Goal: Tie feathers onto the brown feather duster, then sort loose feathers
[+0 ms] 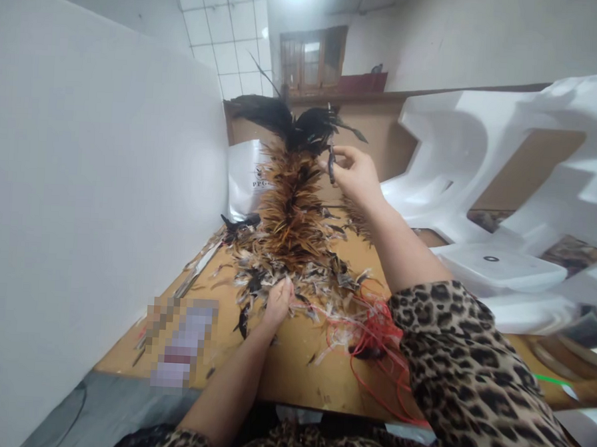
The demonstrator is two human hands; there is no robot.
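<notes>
A feather duster (294,210) stretches away from me, with brown feathers along its body and long black feathers (296,127) at the far end. My left hand (278,301) is closed at its near end, where loose feathers hide the grip. Beside the black feathers, my right hand (355,176) is closed on what look like small dark-handled scissors (331,166). Their blades are hard to make out. Loose grey, black and brown feathers (251,268) are heaped around and beneath the duster.
Tangled red plastic string (378,328) lies on the brown tabletop (310,384) to the right. Thin sticks (190,278) run along the left edge by a white panel (91,172). A white printed bag (243,177) stands behind. White basin-like pieces (501,267) fill the right.
</notes>
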